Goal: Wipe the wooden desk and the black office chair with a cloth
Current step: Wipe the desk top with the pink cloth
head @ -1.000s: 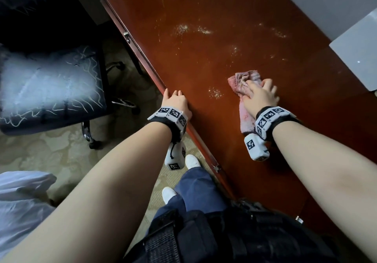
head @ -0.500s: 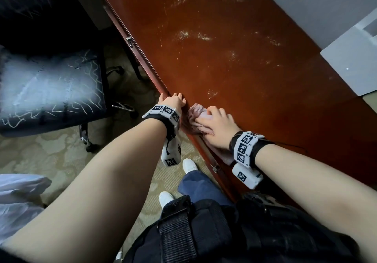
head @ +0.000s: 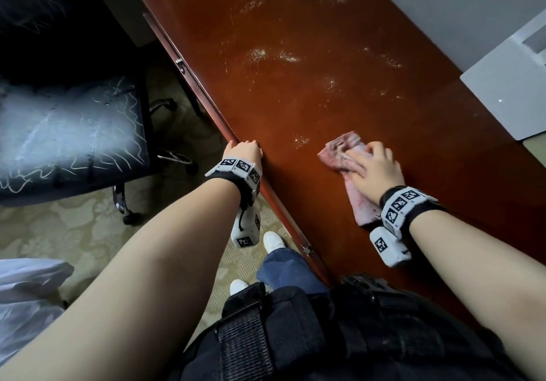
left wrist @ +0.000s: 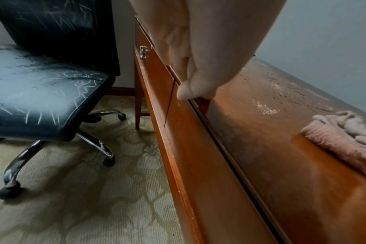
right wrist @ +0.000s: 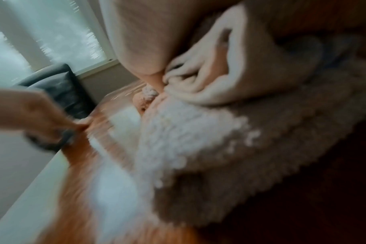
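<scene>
The reddish wooden desk (head: 325, 91) runs up the middle of the head view, with pale dust smears (head: 266, 55) on its far part. My right hand (head: 372, 164) presses a bunched pink cloth (head: 339, 150) flat on the desktop, fingers curled into it; the right wrist view shows the cloth (right wrist: 198, 148) blurred under the palm. My left hand (head: 243, 150) holds the desk's front edge, thumb under the lip (left wrist: 186, 94). To the left stands the black office chair (head: 74, 132), its seat (left wrist: 42, 92) covered with white dust and scribbled marks.
A white flat box (head: 508, 91) lies on the desk at the far right by the grey wall. The chair's chrome legs and castors (left wrist: 98, 148) stand on patterned carpet close to the desk front. A white bag (head: 26, 298) lies at the lower left.
My right hand swept the cloth to the front edge beside the left hand, then back to the right onto the desktop. The left hand stayed on the edge.
</scene>
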Action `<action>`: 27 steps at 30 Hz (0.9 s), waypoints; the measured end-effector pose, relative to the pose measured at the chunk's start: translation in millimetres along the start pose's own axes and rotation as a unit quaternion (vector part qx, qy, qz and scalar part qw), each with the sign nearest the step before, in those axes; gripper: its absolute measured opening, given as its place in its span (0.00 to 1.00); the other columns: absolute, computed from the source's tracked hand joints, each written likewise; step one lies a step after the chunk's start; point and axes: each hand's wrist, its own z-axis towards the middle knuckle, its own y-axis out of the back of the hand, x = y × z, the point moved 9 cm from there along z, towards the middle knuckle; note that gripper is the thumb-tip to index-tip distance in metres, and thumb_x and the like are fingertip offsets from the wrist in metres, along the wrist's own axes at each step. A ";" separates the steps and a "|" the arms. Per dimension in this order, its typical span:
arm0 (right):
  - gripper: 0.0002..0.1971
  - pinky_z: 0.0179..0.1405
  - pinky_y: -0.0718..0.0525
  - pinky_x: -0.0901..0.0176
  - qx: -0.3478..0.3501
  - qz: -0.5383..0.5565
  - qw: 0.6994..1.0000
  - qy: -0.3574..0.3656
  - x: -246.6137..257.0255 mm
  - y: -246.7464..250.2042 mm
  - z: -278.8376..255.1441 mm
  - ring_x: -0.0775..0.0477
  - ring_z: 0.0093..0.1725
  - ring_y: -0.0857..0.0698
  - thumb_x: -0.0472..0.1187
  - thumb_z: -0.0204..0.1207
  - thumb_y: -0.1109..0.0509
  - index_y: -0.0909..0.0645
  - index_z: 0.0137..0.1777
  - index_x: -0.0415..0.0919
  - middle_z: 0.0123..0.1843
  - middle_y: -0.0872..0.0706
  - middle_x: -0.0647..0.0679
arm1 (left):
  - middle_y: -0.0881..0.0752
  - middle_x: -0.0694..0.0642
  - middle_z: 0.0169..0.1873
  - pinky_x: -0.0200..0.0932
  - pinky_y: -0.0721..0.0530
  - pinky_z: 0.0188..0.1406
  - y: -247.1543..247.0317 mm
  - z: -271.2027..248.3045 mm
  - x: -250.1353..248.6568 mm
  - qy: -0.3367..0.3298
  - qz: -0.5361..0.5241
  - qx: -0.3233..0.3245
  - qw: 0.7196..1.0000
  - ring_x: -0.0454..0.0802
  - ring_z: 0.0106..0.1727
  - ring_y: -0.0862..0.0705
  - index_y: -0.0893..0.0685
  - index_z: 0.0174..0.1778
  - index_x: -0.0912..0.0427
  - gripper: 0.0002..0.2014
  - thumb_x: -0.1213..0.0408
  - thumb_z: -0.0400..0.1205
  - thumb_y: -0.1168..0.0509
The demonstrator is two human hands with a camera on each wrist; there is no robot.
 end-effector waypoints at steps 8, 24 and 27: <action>0.19 0.63 0.25 0.38 -0.075 0.131 0.946 -0.285 -109.5 -6.0 -37.2 0.34 0.67 0.33 0.47 0.78 0.33 0.23 0.70 0.50 0.69 0.36 0.40 | 0.29 0.65 0.75 0.54 0.52 0.82 9.0 -10.9 -42.7 -0.033 0.048 -0.043 0.997 0.59 0.80 0.38 0.25 0.72 0.65 0.24 0.63 0.79 0.40; 0.19 0.62 0.25 0.40 -0.099 0.169 0.888 -0.417 -161.5 -4.5 -38.8 0.33 0.68 0.34 0.44 0.78 0.34 0.25 0.70 0.45 0.73 0.40 0.36 | 0.62 0.55 0.83 0.50 0.61 0.81 -25.6 -5.1 -166.3 -0.278 0.078 0.021 0.957 0.51 0.84 0.61 0.61 0.83 0.60 0.54 0.37 0.75 0.35; 0.21 0.63 0.24 0.39 -0.086 0.152 0.912 -0.371 -149.9 5.0 -6.1 0.33 0.68 0.34 0.45 0.78 0.34 0.25 0.71 0.48 0.72 0.39 0.36 | 0.62 0.56 0.83 0.49 0.61 0.81 -28.7 1.4 -166.5 -0.271 0.087 0.027 0.958 0.51 0.84 0.60 0.60 0.83 0.60 0.54 0.37 0.75 0.34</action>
